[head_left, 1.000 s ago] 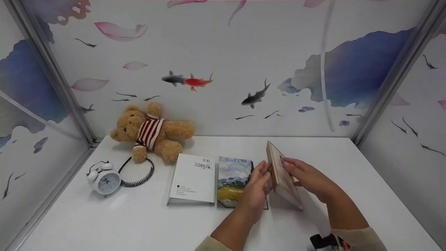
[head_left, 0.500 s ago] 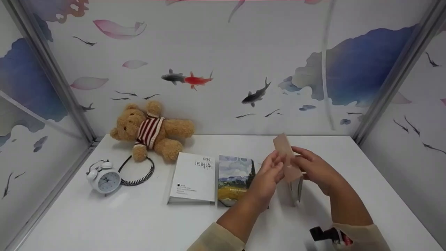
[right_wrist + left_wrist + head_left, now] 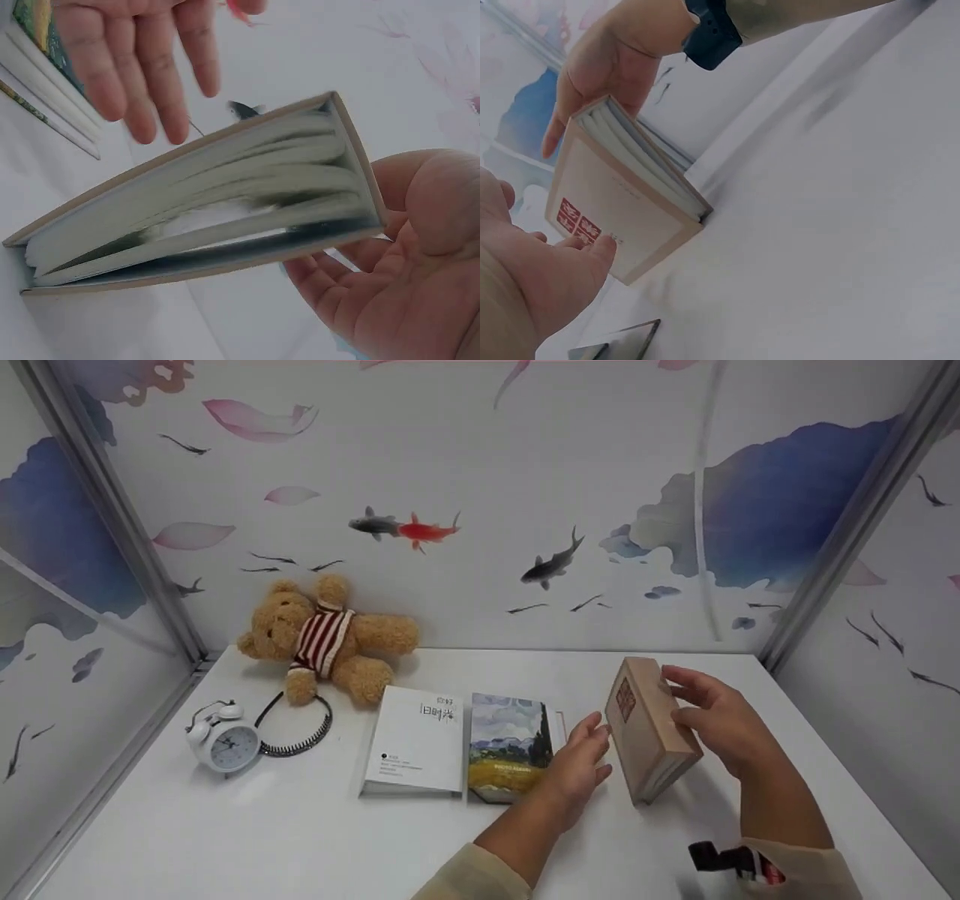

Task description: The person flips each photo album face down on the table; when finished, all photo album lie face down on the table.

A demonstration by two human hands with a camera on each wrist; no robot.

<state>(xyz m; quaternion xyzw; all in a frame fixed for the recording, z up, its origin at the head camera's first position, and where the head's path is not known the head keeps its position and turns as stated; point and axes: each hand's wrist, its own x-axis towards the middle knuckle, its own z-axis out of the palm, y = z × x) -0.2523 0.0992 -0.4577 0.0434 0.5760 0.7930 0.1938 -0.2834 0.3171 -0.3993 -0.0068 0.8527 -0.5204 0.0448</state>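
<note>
Your right hand [image 3: 716,720] grips a tan book [image 3: 649,731] tilted on the counter's [image 3: 225,825] right side, your relaxed left hand [image 3: 581,761] touching it; not yet laid beside the two flat books [image 3: 461,746].

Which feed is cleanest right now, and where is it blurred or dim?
Head view: evenly lit and sharp on the tan book. Left wrist view: dim, with the table smeared. Right wrist view: dim too, the left hand close and soft.

sleeves: pale beige, both arms | right wrist: dark blue-black strap with camera mount, red-and-white marking | hands: bare
</note>
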